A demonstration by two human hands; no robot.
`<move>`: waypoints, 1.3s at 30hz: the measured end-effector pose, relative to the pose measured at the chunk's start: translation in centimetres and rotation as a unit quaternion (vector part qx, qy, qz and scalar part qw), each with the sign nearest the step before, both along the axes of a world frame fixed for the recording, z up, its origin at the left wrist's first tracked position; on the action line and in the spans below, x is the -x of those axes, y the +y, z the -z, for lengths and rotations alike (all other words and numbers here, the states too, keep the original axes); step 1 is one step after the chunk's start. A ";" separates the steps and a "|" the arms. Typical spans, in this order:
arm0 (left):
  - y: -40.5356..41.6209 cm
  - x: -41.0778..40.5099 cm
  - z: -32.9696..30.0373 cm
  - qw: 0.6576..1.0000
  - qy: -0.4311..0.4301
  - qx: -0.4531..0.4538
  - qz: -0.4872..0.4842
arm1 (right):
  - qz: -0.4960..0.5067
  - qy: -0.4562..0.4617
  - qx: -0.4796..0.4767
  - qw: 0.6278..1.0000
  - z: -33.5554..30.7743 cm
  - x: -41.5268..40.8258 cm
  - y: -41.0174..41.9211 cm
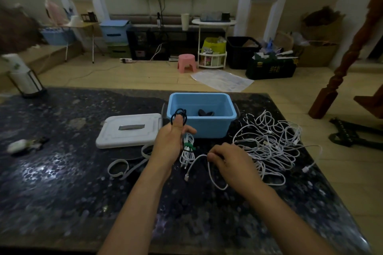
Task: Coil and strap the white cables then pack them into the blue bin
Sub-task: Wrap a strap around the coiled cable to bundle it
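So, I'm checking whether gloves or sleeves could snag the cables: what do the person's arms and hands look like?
Both are bare: the left hand and right hand wear no gloves, no sleeves show on either forearm, and no watch, rings or bracelets are visible.

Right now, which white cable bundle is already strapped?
The coiled bundle in the left hand, bound by a green strap. The pile on its right lies loose.

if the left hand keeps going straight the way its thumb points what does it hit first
Probably the blue bin: the left hand points up and away toward the near wall, holding a strapped white cable coil. Depth is unclear.
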State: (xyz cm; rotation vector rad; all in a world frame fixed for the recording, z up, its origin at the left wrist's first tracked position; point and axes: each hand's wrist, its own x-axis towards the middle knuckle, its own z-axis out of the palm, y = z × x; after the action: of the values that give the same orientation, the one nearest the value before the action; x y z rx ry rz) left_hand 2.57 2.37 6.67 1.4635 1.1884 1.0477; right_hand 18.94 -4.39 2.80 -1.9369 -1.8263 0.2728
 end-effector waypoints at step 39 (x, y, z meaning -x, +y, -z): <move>-1.7 -1.4 1.4 0.988 0.048 0.031 0.144 | 0.048 0.126 -0.124 0.983 -1.3 -0.4 1.6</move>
State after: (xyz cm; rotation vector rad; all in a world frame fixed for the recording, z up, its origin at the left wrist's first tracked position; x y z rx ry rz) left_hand 4.01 0.70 5.27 1.5960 1.0289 0.7442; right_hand 19.37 -2.75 4.15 -1.7253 -1.5224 0.2358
